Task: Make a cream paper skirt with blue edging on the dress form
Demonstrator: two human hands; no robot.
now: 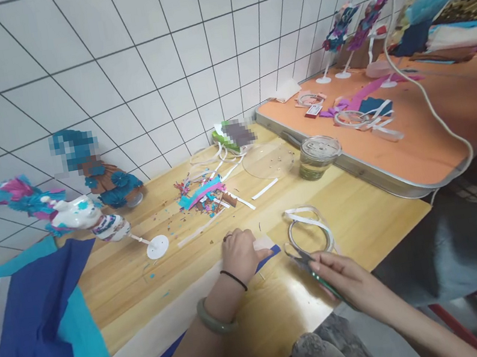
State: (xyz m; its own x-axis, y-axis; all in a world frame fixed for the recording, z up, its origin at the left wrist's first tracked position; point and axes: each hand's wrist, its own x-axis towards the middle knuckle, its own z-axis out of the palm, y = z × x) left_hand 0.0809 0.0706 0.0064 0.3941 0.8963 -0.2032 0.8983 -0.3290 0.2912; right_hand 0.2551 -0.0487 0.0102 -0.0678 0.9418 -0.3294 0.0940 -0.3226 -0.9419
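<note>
My left hand (242,254) rests on the wooden table (154,278), fingers curled and pinching the end of a long white and blue paper strip (155,338) that runs off to the lower left. A green bangle and a black band sit on that wrist. My right hand (346,276) is closed round a pair of green-handled scissors (308,264), blades pointing left toward the strip's end. Just beyond the scissors lies a roll of tape (311,230) with loose white backing.
Blue, teal and white paper sheets (31,335) cover the left. A decorated white figurine on a stand (90,218), paper scraps (205,196), a clear disc (267,161) and a lidded cup (318,156) lie beyond. An orange table (437,108) with crafts stands at right.
</note>
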